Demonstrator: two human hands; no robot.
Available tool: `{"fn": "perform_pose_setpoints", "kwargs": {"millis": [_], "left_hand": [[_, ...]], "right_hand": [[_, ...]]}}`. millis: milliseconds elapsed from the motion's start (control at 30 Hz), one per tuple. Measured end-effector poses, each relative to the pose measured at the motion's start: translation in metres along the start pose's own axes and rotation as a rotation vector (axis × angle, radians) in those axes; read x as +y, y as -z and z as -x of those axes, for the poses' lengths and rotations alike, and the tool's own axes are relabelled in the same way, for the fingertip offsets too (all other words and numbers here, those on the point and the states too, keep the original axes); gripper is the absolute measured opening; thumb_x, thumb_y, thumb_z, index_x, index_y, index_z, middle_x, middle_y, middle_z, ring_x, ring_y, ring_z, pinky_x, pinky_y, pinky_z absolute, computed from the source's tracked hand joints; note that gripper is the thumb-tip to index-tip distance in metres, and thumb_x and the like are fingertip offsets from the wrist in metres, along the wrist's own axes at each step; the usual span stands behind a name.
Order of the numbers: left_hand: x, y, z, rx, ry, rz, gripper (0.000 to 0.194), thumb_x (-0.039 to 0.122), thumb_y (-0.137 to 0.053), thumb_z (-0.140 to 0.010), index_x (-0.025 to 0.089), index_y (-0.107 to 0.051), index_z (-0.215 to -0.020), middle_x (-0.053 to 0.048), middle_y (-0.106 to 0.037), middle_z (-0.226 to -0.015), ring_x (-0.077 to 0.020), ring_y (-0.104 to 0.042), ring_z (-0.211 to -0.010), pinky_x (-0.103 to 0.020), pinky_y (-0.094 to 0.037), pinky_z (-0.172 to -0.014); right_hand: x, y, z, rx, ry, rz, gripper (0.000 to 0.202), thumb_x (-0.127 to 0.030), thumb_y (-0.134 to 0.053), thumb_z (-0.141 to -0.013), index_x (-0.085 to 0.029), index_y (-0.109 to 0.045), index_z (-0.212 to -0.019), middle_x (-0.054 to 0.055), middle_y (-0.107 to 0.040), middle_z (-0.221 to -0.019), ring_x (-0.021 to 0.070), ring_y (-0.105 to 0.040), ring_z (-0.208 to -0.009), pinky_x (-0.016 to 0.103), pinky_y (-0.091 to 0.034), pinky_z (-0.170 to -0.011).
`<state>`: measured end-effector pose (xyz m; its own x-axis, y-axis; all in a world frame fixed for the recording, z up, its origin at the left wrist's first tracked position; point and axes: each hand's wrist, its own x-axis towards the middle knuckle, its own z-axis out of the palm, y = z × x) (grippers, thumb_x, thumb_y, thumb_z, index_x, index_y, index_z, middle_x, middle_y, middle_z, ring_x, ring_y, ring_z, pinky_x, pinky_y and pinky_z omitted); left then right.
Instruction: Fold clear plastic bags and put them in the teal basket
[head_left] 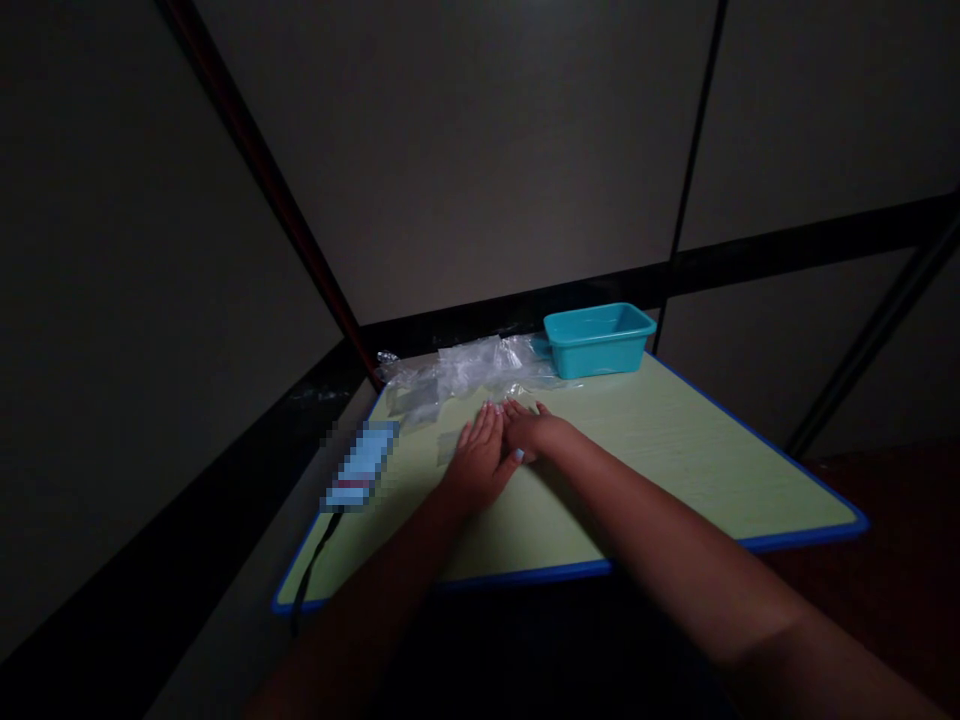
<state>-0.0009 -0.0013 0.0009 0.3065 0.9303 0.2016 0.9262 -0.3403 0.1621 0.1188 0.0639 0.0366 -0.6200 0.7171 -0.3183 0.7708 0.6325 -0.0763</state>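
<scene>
My left hand (482, 457) lies flat with its fingers stretched forward, over a small clear plastic bag (448, 448) whose left part shows beside it. Against it on the right, my right hand (534, 434) also reaches flat over the table, fingers extended and partly overlapping the left hand's side. Most of the bag is hidden under the hands. Just beyond the fingertips, several crumpled clear plastic bags (469, 370) are spread in a loose pile.
A turquoise plastic basket (600, 357) stands at the table's back right. The pale yellow-green table (675, 450) has a blue edge. At the left edge lies a blurred-out light blue screen or card (364, 465) with a black strap (319, 555). Panelled walls (465, 180) rise behind.
</scene>
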Motion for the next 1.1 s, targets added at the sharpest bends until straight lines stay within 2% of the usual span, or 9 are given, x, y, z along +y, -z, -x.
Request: {"fn": "perform_pose_setpoints", "kwargs": {"millis": [67, 233, 400, 533, 667, 833, 967, 1100], "left_hand": [[-0.002, 0.002, 0.001, -0.048, 0.035, -0.091, 0.069, 0.048, -0.025, -0.089, 0.006, -0.014, -0.144, -0.017, -0.010, -0.151, -0.0239, -0.002, -0.140, -0.048, -0.009, -0.111], [-0.008, 0.001, 0.001, -0.176, 0.083, -0.207, 0.082, 0.061, -0.029, -0.085, 0.007, -0.013, -0.144, -0.018, -0.009, -0.151, -0.0267, -0.002, -0.140, -0.051, -0.009, -0.110], [-0.012, -0.001, 0.001, -0.254, 0.154, -0.168, 0.085, 0.067, -0.021, -0.084, 0.008, -0.015, -0.144, -0.017, -0.010, -0.151, -0.0261, -0.005, -0.140, -0.051, -0.011, -0.109], [-0.013, -0.001, 0.003, -0.249, 0.165, -0.166, 0.081, 0.065, -0.017, -0.086, 0.008, -0.015, -0.144, -0.016, -0.010, -0.151, -0.0250, -0.004, -0.140, -0.049, -0.013, -0.109], [-0.013, 0.001, 0.003, -0.202, 0.153, -0.195, 0.078, 0.062, -0.021, -0.087, 0.008, -0.015, -0.144, -0.016, -0.013, -0.151, -0.0257, -0.006, -0.140, -0.051, -0.014, -0.109], [-0.010, 0.005, 0.001, -0.102, 0.086, -0.194, 0.075, 0.056, -0.027, -0.087, 0.008, -0.016, -0.144, -0.015, -0.012, -0.151, -0.0240, -0.007, -0.140, -0.052, -0.009, -0.109], [-0.006, 0.003, -0.002, -0.095, 0.036, -0.141, 0.068, 0.047, -0.025, -0.089, 0.009, -0.016, -0.144, -0.014, -0.013, -0.151, -0.0225, -0.007, -0.140, -0.052, -0.007, -0.110], [-0.002, 0.002, -0.004, -0.104, 0.041, -0.067, 0.065, 0.044, -0.022, -0.090, 0.008, -0.014, -0.144, -0.014, -0.011, -0.151, -0.0202, -0.004, -0.140, -0.049, -0.007, -0.111]], "right_hand": [[-0.001, -0.001, -0.002, 0.001, -0.031, -0.006, 0.084, -0.028, -0.051, -0.078, -0.012, -0.005, -0.146, 0.011, 0.002, -0.151, 0.0250, 0.004, -0.138, 0.057, -0.010, -0.106], [-0.001, -0.008, -0.010, 0.003, -0.088, -0.053, 0.067, -0.036, -0.029, -0.090, -0.011, 0.001, -0.146, 0.007, 0.007, -0.151, 0.0191, 0.005, -0.139, 0.052, -0.005, -0.109], [0.001, -0.009, -0.010, -0.043, -0.093, -0.034, 0.069, -0.031, -0.032, -0.089, -0.010, 0.004, -0.145, 0.006, 0.008, -0.151, 0.0187, 0.006, -0.139, 0.053, -0.006, -0.108], [0.001, -0.009, -0.010, -0.007, -0.087, -0.040, 0.070, -0.031, -0.034, -0.088, -0.013, 0.002, -0.145, 0.006, 0.006, -0.151, 0.0202, 0.005, -0.139, 0.054, -0.005, -0.107], [-0.002, -0.008, -0.008, 0.042, -0.068, -0.015, 0.070, -0.035, -0.032, -0.089, -0.011, 0.003, -0.145, 0.007, 0.007, -0.151, 0.0194, 0.005, -0.139, 0.053, -0.006, -0.108], [-0.006, -0.007, -0.004, -0.024, -0.024, -0.026, 0.074, -0.041, -0.035, -0.089, -0.012, 0.001, -0.146, 0.009, 0.006, -0.151, 0.0206, 0.006, -0.138, 0.054, -0.007, -0.108], [-0.006, -0.006, -0.004, -0.058, 0.006, -0.027, 0.089, -0.038, -0.053, -0.079, -0.013, 0.000, -0.146, 0.015, 0.007, -0.151, 0.0253, 0.007, -0.138, 0.054, -0.009, -0.107], [-0.004, -0.005, -0.003, -0.082, 0.021, -0.011, 0.096, -0.038, -0.057, -0.075, -0.010, 0.003, -0.145, 0.017, 0.012, -0.149, 0.0268, 0.010, -0.137, 0.056, -0.009, -0.106]]}}
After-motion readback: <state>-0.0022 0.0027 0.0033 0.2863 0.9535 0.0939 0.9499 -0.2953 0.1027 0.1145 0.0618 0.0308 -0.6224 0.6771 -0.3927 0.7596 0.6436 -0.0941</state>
